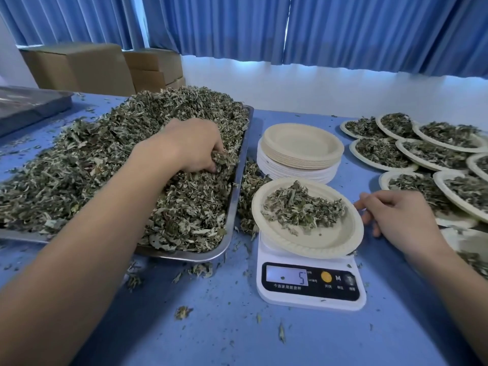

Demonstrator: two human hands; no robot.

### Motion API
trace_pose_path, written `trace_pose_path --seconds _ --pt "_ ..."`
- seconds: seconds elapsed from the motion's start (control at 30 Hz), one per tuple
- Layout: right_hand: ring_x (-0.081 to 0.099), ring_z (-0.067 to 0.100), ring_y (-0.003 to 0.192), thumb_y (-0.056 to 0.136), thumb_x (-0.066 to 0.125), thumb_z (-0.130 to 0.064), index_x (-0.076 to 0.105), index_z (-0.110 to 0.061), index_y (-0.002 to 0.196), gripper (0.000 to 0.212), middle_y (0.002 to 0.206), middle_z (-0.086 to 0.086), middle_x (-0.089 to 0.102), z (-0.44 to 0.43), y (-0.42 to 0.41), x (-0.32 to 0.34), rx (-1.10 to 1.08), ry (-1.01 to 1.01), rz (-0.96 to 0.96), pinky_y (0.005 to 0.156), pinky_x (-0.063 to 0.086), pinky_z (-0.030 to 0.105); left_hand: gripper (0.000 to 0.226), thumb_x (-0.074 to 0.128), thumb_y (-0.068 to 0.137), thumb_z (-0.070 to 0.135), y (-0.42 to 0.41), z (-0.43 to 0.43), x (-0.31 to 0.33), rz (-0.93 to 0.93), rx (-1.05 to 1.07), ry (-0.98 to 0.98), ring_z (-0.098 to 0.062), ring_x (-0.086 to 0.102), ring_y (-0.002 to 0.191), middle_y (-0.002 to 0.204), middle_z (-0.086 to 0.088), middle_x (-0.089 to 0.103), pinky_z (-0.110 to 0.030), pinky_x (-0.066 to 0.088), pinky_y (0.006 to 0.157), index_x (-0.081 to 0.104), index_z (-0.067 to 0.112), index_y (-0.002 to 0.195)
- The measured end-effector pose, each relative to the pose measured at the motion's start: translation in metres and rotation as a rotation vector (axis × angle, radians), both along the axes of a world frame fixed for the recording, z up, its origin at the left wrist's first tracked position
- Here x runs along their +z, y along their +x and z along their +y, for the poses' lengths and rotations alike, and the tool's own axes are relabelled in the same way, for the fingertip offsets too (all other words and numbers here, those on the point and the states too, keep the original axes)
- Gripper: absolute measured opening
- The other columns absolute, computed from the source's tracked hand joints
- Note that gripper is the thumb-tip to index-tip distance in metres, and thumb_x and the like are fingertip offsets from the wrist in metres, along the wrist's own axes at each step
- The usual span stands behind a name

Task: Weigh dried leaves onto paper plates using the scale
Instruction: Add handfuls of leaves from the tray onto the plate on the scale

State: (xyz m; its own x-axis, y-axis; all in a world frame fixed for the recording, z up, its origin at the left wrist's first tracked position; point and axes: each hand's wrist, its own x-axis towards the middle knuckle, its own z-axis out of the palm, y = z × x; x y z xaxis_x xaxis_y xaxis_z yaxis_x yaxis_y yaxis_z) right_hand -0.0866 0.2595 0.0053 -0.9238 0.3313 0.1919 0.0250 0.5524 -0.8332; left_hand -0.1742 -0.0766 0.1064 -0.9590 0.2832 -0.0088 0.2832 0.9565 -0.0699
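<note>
The left hand (196, 147) is buried in the dried leaves (105, 165) heaped in the steel tray (232, 207), its fingers curled together on a pinch of leaf near the tray's right wall; this is the side nearest the scale, which in my judgement keeps the carry short. The white digital scale (310, 283) stands just right of the tray on the blue table (264, 339), display toward the person so the reading can be checked; it shows a 5, other digits not legible. A paper plate (327, 239) sits on its platform, overhanging it and appearing slightly tilted, and carries a modest pile of leaves toward its far side. The right hand (396, 212) rests at the plate's right rim, fingers loosely bent and apart; they touch or nearly touch the edge, and whether they actually grip it cannot be told. The placement suggests steadying the plate, or readiness to lift it away. A stack of empty plates (301, 151) stands directly behind the scale, within easy reach for the next portion. Filled plates (422, 154) overlap in rows at the right, apparently the finished portions. The current step appears to be topping up the portion. Loose leaf fragments litter the table around the tray and scale.
</note>
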Motion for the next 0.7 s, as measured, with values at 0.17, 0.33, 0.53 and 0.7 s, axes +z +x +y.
trace_pose_path --seconds 0.17,0.33,0.53,0.7 --pt "0.052 0.018 0.039 0.099 0.062 -0.027 0.077 -0.019 0.069 0.034 0.059 0.003 0.068 0.002 -0.003 -0.002 -0.010 0.004 -0.002 0.059 0.047 0.031 0.054 0.079 0.086 0.034 0.005 0.000 0.012 0.061 0.075 0.082 -0.030 0.054 0.128 0.140 -0.005 0.060 -0.051 0.047 0.104 0.061 0.026 0.137" --pt "0.052 0.018 0.040 0.099 0.062 -0.027 0.077 -0.020 0.069 0.035 0.059 0.004 0.068 0.002 -0.003 -0.002 -0.003 0.002 -0.002 0.057 0.047 0.030 0.055 0.080 0.084 0.036 0.012 0.007 0.022 0.059 0.082 0.091 -0.027 0.062 0.113 0.122 0.002 0.068 -0.054 0.042 0.110 0.062 0.027 0.135" --pt "0.051 0.017 0.039 0.100 0.063 -0.027 0.077 -0.018 0.069 0.035 0.058 0.003 0.067 0.002 -0.003 -0.001 -0.005 0.007 0.000 0.055 0.046 0.028 0.041 0.077 0.087 0.038 0.009 0.013 0.014 0.132 0.123 0.150 -0.028 0.064 0.102 0.123 -0.001 0.068 -0.045 0.051 0.092 0.067 0.036 0.127" --pt "0.051 0.016 0.038 0.100 0.063 -0.027 0.076 -0.018 0.070 0.034 0.058 0.003 0.067 0.003 -0.002 -0.002 -0.013 -0.002 -0.005 0.055 0.047 0.029 0.025 0.078 0.086 0.035 0.008 0.022 0.013 0.093 -0.022 0.469 -0.017 0.067 0.080 0.094 0.007 0.074 -0.035 0.055 0.078 0.077 0.029 0.110"
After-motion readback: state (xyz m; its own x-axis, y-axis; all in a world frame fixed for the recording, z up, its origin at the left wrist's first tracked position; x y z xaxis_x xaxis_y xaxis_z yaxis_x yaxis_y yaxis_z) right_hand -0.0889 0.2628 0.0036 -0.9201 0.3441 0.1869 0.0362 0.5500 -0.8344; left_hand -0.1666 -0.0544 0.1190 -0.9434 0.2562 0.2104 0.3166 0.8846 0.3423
